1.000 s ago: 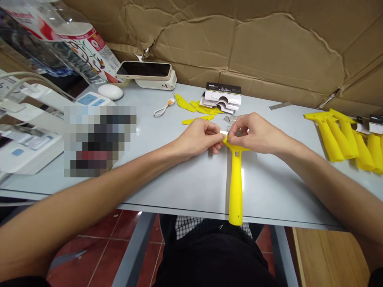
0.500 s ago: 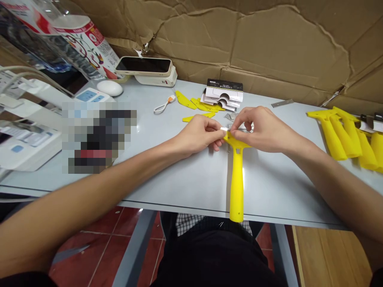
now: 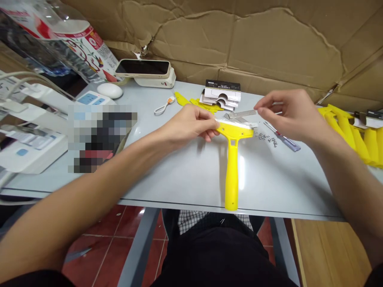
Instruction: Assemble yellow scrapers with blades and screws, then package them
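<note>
Grey table, cardboard behind, red tiles, scraper

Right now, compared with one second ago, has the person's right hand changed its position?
Yes. Against the black-and-white cartons, the right hand has moved rightward and toward the cardboard sheet, off the yellow scraper.

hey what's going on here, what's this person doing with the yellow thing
A person at a table grips a yellow scraper by one end of its wide head with the left hand; its handle points toward them. The right hand is at the end of a metal strip just beyond the scraper, though whether its fingers have closed on it is hard to tell. Small screws and a screwdriver lie near the right hand, with more yellow handles off to the right.
</note>
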A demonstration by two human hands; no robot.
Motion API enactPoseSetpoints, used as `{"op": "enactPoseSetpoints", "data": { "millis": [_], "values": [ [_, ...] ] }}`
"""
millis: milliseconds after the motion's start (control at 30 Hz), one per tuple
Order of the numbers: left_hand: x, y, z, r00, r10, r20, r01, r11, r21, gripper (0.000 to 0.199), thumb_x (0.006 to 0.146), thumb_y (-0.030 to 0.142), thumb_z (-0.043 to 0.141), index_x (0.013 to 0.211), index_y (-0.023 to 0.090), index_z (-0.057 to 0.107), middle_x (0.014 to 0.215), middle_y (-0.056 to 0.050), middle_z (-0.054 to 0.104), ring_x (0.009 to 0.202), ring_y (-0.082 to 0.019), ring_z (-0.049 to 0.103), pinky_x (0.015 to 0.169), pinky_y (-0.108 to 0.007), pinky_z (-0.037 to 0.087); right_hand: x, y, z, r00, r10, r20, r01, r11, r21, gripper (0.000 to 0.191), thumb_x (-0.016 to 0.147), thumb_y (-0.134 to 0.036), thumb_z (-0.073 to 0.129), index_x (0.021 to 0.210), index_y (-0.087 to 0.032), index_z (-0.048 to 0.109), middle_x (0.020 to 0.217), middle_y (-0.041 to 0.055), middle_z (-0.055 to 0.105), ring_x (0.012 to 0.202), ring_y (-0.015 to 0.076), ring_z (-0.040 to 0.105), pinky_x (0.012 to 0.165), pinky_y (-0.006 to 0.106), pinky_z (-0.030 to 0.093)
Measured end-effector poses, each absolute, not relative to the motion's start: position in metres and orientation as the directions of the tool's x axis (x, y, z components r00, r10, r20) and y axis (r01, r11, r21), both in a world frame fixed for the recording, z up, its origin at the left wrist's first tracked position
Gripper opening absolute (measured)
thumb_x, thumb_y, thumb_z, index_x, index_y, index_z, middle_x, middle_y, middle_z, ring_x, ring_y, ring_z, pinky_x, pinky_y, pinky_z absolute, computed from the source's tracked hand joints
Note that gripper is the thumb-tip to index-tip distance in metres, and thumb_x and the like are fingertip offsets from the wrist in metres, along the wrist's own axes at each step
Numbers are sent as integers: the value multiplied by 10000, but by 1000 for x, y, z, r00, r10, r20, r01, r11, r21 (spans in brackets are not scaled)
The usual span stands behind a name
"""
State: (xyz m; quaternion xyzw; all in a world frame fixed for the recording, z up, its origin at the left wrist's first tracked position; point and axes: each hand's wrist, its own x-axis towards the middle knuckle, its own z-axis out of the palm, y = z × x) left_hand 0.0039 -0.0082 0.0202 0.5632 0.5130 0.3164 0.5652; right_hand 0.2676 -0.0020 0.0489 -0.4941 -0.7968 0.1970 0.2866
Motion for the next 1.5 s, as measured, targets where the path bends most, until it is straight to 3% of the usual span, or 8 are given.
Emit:
{"op": "enactPoseSetpoints", "data": {
  "millis": [67,300,433,733,933,1100,1267,1500],
  "values": [
    [-3,-4,26,255,945,-204,250,140,958,172,806,55,747,650,128,744,614,-47,701,544,-105,642,555,-213,555,272,-8,32,-372,908,190,679,406,-611,94,863,-222,706,877,-184,791,822,65,777,655,189,656,608,362,493],
    [-20,8,25,239,959,-154,293,80,953,111,775,137,810,677,136,758,673,-73,719,641,-158,705,617,-262,594,242,-51,-1,-657,753,27,631,569,-528,160,916,-174,687,945,-242,829,896,33,794,734,188,683,711,376,502],
    [-19,8,21,265,950,-163,285,85,955,109,770,171,826,683,140,770,649,-63,708,636,-154,698,620,-260,606,236,-58,-4,-666,746,-5,674,598,-434,219,954,-181,636,1025,-239,835,980,50,767,800,195,671,719,375,461],
    [-14,6,18,258,952,-163,244,99,965,152,785,113,811,644,143,763,667,-71,712,571,-132,656,614,-278,595,232,-64,-5,-690,724,-3,676,644,-358,221,954,-203,581,911,-236,795,959,37,725,720,166,591,613,361,332],
    [-12,3,19,259,950,-176,281,100,954,173,768,119,826,618,144,744,641,-70,704,546,-122,634,571,-254,559,235,-62,-7,-697,717,-21,666,636,-391,208,968,-195,593,957,-247,794,1017,28,756,793,190,658,648,365,396],
    [-6,-5,17,321,925,-205,311,102,945,174,797,110,768,627,133,739,631,-66,715,516,-107,619,563,-237,546,257,-48,11,-731,681,41,574,647,-501,164,953,-158,644,905,-218,790,931,25,783,813,180,685,759,359,475],
    [7,-17,9,393,896,-208,284,97,954,126,842,154,757,721,118,763,650,-58,728,504,-106,631,552,-235,537,266,-34,23,-564,808,173,567,531,-630,99,942,-262,722,934,-215,808,834,17,785,711,164,648,696,336,476],
    [18,-32,7,393,893,-218,289,105,952,144,865,171,737,725,141,749,584,-30,701,512,-124,651,561,-236,536,247,-37,6,-499,775,388,517,625,-585,138,970,-303,704,909,-246,814,984,47,783,968,239,671,938,432,489]
  ]
}}
